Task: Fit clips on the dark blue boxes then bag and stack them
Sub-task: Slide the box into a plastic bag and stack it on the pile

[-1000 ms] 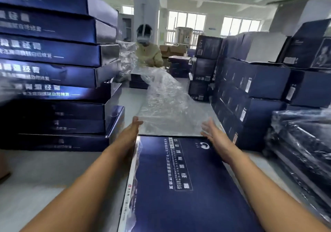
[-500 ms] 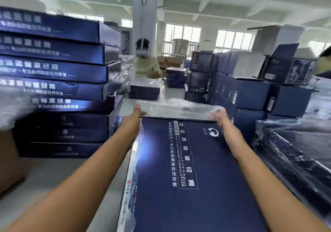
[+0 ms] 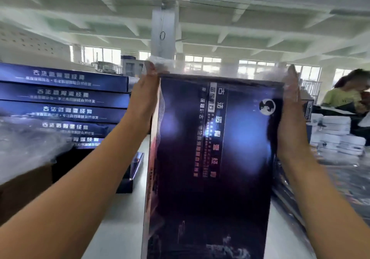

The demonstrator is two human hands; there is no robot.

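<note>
One dark blue box (image 3: 216, 158) stands nearly upright in the middle of the view, its printed face toward the camera and its top edge level with the far windows. A clear plastic bag (image 3: 230, 70) rises loosely above that top edge and lies over the box face as a blurred sheen.

The left hand (image 3: 145, 96) lies along the box's left edge near the top corner, fingertips pinching the bunched bag there. The right hand (image 3: 290, 114) lies flat against the right edge, fingers straight and pointing up, with the plastic over them; whether it grips the bag cannot be told.

To the left, a stack of boxes (image 3: 64, 102) shows five printed edges, one above the other, close beside the left forearm. A strip of pale table (image 3: 128, 208) runs between that stack and the held box. More crumpled plastic (image 3: 26, 144) lies at the far left. On the right, white rolls (image 3: 338, 136) are piled in about three tiers, and one person in a yellow shirt (image 3: 344, 96) sits behind them.
</note>
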